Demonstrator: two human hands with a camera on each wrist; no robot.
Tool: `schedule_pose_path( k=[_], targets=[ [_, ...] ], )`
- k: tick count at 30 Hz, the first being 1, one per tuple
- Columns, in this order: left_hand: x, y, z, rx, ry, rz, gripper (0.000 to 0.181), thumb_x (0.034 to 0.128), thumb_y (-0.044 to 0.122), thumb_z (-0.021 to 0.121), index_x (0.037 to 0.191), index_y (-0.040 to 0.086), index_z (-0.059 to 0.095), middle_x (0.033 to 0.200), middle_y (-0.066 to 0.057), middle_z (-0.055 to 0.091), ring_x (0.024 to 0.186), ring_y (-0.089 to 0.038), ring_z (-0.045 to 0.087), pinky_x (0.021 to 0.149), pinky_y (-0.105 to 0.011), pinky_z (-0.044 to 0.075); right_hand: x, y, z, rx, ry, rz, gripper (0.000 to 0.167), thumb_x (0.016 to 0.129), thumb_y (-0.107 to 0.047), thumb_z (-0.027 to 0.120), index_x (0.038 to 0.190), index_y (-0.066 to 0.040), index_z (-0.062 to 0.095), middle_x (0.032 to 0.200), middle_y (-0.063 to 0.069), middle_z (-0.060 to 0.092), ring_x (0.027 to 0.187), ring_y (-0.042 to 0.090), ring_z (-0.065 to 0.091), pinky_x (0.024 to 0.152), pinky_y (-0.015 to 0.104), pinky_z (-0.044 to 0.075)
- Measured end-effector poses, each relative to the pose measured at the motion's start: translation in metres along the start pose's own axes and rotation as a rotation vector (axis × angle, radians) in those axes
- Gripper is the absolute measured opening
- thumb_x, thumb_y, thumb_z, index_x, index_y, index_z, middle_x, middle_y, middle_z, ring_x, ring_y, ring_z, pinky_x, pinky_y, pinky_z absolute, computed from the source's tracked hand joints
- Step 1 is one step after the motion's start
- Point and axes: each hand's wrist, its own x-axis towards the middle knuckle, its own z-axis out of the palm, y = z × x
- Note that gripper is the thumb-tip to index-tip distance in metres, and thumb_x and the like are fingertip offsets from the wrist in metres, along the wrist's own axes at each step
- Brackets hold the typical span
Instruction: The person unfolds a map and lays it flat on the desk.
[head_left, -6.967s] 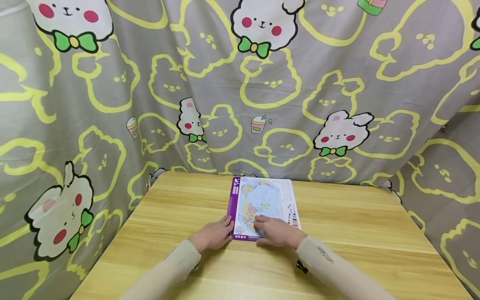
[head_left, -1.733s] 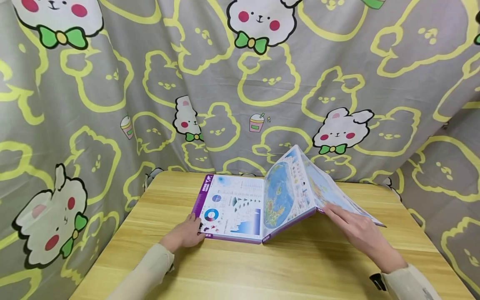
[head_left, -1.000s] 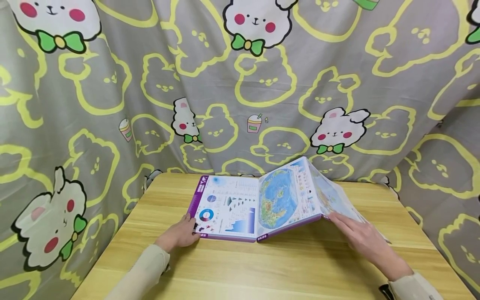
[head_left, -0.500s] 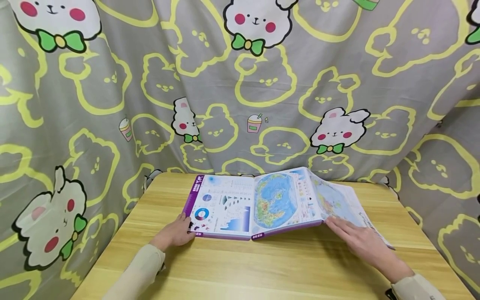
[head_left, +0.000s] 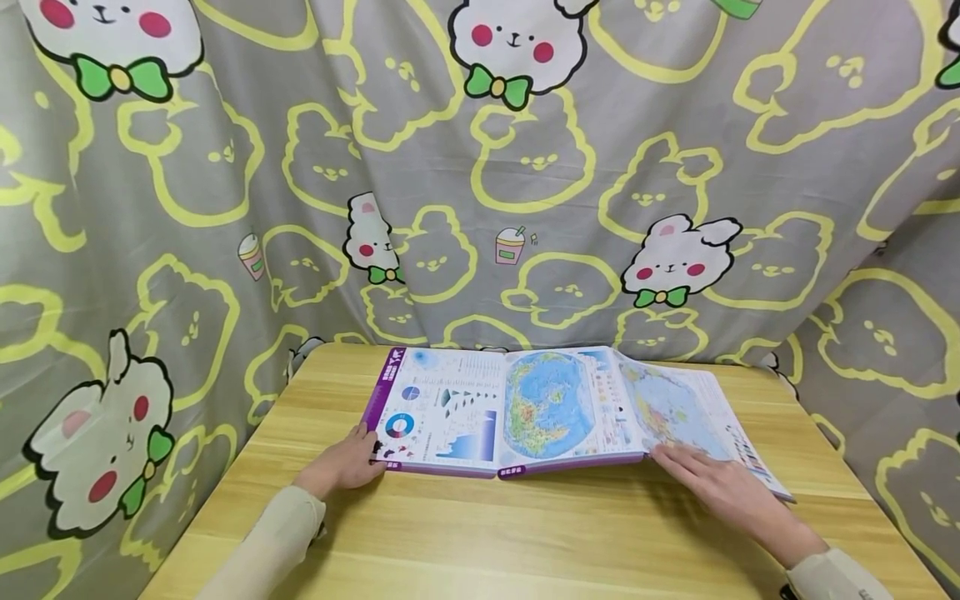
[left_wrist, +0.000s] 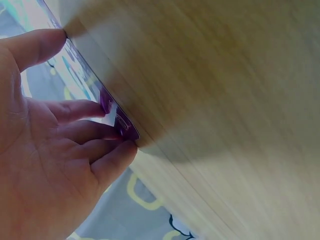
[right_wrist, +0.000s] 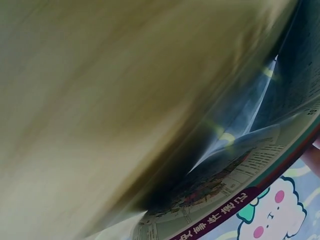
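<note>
A folding world map (head_left: 551, 408) with purple edges lies spread in panels on the wooden table. Its left panel (head_left: 442, 400) carries charts, while the middle and right panels show maps. My left hand (head_left: 345, 462) rests at the near left corner; in the left wrist view its thumb and fingertips touch along the purple edge. My right hand (head_left: 720, 483) lies with straight fingers on the fold between the middle and right panels. That fold stands slightly raised. The right wrist view looks beneath the lifted panel (right_wrist: 210, 195), and only a bit of the right hand shows there.
The wooden table (head_left: 480, 533) extends in front of the map and to both sides. A grey curtain (head_left: 562, 192) with yellow outlines and white cartoon animals hangs close behind the map's far edge and along both sides.
From a folded stack under both hands, the map has opened out to the right. The raised fold has sunk under my right hand, and my left hand has shifted left with the edge.
</note>
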Motion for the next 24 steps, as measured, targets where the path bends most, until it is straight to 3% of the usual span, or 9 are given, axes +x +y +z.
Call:
schedule_pose_path(
  k=[8,14,18,24],
  targets=[
    [0.000,-0.004,0.002,-0.007,0.011,0.004,0.070,0.0915,0.030,0.057,0.136,-0.017,0.032,0.144,-0.039,0.020,0.134,-0.049,0.021,0.109,-0.054,0.024,-0.003,-0.001,0.004,0.025,-0.044,-0.009,0.054,0.104,-0.015,0.009,0.130,-0.009,0.057,0.124,0.009,0.060,0.099,0.029,0.063,0.058,0.035,0.055],
    [0.000,-0.007,0.000,-0.014,0.013,0.005,0.071,0.0910,0.030,0.057,0.137,-0.018,0.031,0.145,-0.039,0.019,0.134,-0.050,0.020,0.109,-0.055,0.023,-0.006,0.000,0.009,0.049,-0.073,-0.035,0.056,0.099,-0.008,0.010,0.129,-0.011,0.057,0.122,0.007,0.062,0.096,0.027,0.064,0.044,0.025,0.044],
    [-0.001,-0.008,-0.002,-0.016,0.001,-0.007,0.071,0.0915,0.031,0.057,0.138,-0.017,0.031,0.145,-0.038,0.019,0.135,-0.049,0.020,0.109,-0.055,0.023,-0.008,0.000,0.014,0.049,-0.117,-0.058,0.064,0.102,-0.017,0.000,0.128,-0.012,0.058,0.119,0.007,0.063,0.088,0.024,0.066,0.038,0.021,0.035],
    [-0.002,-0.011,-0.001,-0.018,-0.003,-0.014,0.071,0.0916,0.031,0.057,0.138,-0.016,0.031,0.146,-0.037,0.018,0.135,-0.048,0.019,0.110,-0.054,0.022,-0.007,0.000,0.018,0.035,-0.158,-0.093,0.067,0.103,-0.020,-0.002,0.125,-0.013,0.060,0.116,0.008,0.064,0.083,0.025,0.066,0.037,0.022,0.034]
  ],
)
